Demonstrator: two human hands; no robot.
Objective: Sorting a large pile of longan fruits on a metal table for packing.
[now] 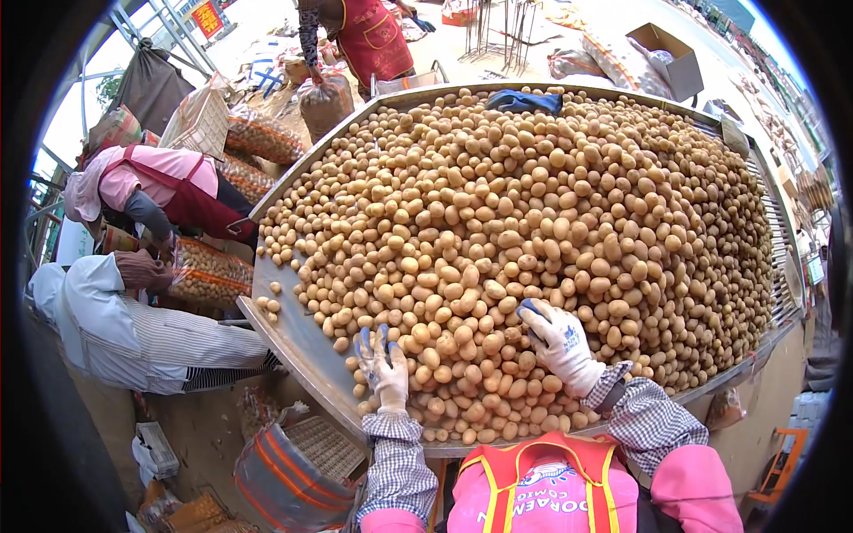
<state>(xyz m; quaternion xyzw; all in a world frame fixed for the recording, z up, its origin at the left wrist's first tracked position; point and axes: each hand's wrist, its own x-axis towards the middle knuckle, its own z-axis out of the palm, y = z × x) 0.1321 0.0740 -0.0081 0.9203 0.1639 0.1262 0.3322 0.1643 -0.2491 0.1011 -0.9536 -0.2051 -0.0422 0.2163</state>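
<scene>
Small potatoes [493, 233] lie in a broad heap on a metal sorting table [318, 356] in front of me. My left hand [384, 373], in a white glove with blue fingertips, rests at the heap's near left edge with its fingers spread. Farther right, my right hand [563, 346] wears a matching glove and lies palm down over the potatoes. Its fingers bend toward the middle of the heap, and its palm side is hidden, so I cannot tell whether a potato is in it. A few loose potatoes [268, 304] sit apart on the bare metal at left.
A blue glove [524, 102] lies at the heap's far edge. Two people [166, 180] [133, 320] bend over filled mesh sacks [212, 273] on the left. Another person [376, 40] holds a sack [325, 103] beyond the table. A grey basket [293, 470] with orange stripes stands below left.
</scene>
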